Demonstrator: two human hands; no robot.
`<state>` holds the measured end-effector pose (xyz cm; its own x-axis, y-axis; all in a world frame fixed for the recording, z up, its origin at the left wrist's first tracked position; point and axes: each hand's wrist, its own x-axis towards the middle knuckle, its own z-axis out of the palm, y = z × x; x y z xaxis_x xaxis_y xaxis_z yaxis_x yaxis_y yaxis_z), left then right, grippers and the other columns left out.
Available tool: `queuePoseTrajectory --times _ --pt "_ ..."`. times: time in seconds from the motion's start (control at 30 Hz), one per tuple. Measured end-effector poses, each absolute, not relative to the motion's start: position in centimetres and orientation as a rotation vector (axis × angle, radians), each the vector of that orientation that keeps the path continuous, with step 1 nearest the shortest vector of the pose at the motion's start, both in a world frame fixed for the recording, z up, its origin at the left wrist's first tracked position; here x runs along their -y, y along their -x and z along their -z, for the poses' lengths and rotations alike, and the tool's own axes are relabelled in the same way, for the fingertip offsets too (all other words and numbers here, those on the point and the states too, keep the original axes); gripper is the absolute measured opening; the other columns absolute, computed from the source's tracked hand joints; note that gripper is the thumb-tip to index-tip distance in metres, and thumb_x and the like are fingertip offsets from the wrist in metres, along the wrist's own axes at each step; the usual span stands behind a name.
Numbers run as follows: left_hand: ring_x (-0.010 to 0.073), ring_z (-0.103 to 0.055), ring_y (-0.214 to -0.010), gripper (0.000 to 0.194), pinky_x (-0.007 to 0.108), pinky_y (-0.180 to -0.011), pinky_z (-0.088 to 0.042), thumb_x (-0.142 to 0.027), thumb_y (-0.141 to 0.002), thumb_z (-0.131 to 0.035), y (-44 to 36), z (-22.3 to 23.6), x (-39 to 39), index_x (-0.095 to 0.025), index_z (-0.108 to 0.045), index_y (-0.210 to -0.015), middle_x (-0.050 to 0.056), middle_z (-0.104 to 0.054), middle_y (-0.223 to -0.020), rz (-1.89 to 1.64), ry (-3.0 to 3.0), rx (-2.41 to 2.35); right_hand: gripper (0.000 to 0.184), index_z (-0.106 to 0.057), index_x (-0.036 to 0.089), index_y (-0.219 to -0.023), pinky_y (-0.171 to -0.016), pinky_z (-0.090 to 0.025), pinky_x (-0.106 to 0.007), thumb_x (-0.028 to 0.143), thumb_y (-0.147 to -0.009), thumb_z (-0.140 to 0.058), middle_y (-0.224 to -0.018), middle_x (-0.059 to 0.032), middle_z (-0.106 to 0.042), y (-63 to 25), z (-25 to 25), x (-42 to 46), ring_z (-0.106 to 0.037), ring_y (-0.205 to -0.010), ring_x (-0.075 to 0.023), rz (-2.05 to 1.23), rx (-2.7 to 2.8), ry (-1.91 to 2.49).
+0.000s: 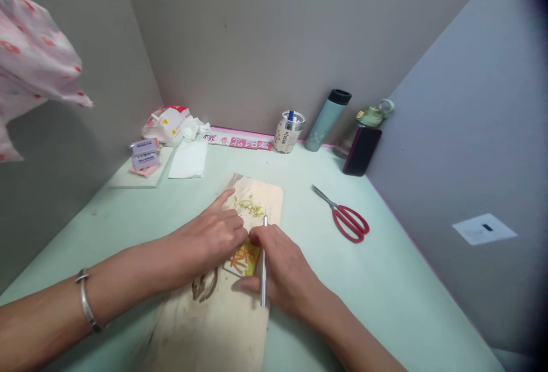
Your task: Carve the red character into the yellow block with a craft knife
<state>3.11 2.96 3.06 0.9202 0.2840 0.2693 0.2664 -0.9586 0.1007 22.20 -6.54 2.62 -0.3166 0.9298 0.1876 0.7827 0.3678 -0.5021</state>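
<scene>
A small yellow carving block (242,261) with orange-red lettering lies on the wooden board (240,326). My left hand (218,238) rests over its upper left edge, one finger stretched out and the others curled toward the block; those fingertips are partly hidden. My right hand (285,263) grips a slim silver craft knife (264,280), held nearly upright in the view beside the block's right edge. Its thumb reaches out below the block. The two hands meet at the block's upper end. Yellow shavings (249,206) are scattered on the board just beyond them.
Red-handled scissors (349,221) lie at the right. Along the back stand a labelled jar (288,132), a teal bottle (327,121) and a dark phone (362,151). Lettered strips (244,142), tissue (188,159) and wrapped erasers (145,152) are at back left. Pink cloth (38,52) hangs upper left.
</scene>
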Motion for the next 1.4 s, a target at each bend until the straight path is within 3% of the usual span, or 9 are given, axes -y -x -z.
queuePoseTrajectory --times 0.17,0.33,0.77,1.03,1.3,1.4 --pt "0.0154 -0.056 -0.072 0.017 0.055 -0.125 -0.016 -0.013 -0.093 -0.055 -3.1 -2.5 -2.6 -0.021 -0.056 -0.077 -0.004 -0.056 -0.074 -0.445 -2.955 -0.526 0.051 -0.047 0.021 -0.096 -0.068 -0.048 -0.037 0.023 -0.068 -0.09 -0.089 -0.0061 -0.061 -21.1 -1.8 7.0 -0.056 -0.08 -0.0265 -0.268 2.152 1.549" --pt "0.0159 -0.052 -0.067 0.021 0.057 -0.122 -0.021 -0.012 -0.093 -0.049 -3.2 -2.5 -1.6 -0.02 -0.053 -0.074 -0.003 -0.052 -0.071 -0.491 -2.916 -0.678 0.047 -0.044 0.022 -0.095 -0.067 -0.047 -0.036 0.016 -0.071 -0.084 -0.088 -0.0049 -0.058 -20.9 -1.6 7.2 -0.054 -0.079 -0.0256 -0.288 2.142 1.511" --pt "0.0121 -0.051 -0.062 0.013 0.048 -0.107 -0.031 -0.014 -0.087 -0.048 -3.0 -2.0 -0.6 -0.021 -0.05 -0.075 -0.007 -0.053 -0.069 -0.554 -2.699 -0.856 0.043 -0.045 0.022 -0.097 -0.068 -0.046 -0.035 0.018 -0.075 -0.082 -0.088 -0.0047 -0.057 -21.0 -1.7 7.0 -0.053 -0.082 -0.0261 -0.373 2.123 1.513" --pt "0.0099 -0.049 -0.057 0.012 0.048 -0.109 -0.031 -0.013 -0.079 -0.049 -2.1 -1.9 0.1 -0.022 -0.05 -0.071 -0.01 -0.049 -0.064 -0.565 -2.549 -0.831 0.041 -0.045 0.022 -0.095 -0.069 -0.047 -0.036 0.02 -0.078 -0.082 -0.09 -0.0063 -0.058 -21.0 -1.6 7.1 -0.055 -0.085 -0.0279 -0.385 2.106 1.515" --pt "0.0119 -0.064 -0.079 0.007 0.054 -0.122 -0.019 -0.023 -0.096 -0.047 -0.4 -1.1 -1.6 -0.025 -0.051 -0.091 -0.009 -0.066 -0.088 -0.659 -2.228 -0.867 0.058 -0.042 0.023 -0.1 -0.068 -0.048 -0.036 0.016 -0.068 -0.09 -0.093 -0.0051 -0.058 -21.5 -1.7 7.0 -0.056 -0.084 -0.0266 -0.424 2.08 1.503" --pt "0.0142 -0.065 -0.082 0.008 0.055 -0.123 -0.021 -0.023 -0.097 -0.046 -0.4 -0.6 -1.6 -0.025 -0.05 -0.09 -0.007 -0.066 -0.086 -0.713 -2.161 -0.871 0.06 -0.042 0.023 -0.103 -0.068 -0.048 -0.035 0.017 -0.068 -0.09 -0.093 -0.0042 -0.058 -21.6 -1.6 6.9 -0.056 -0.083 -0.0256 -0.428 2.085 1.485"
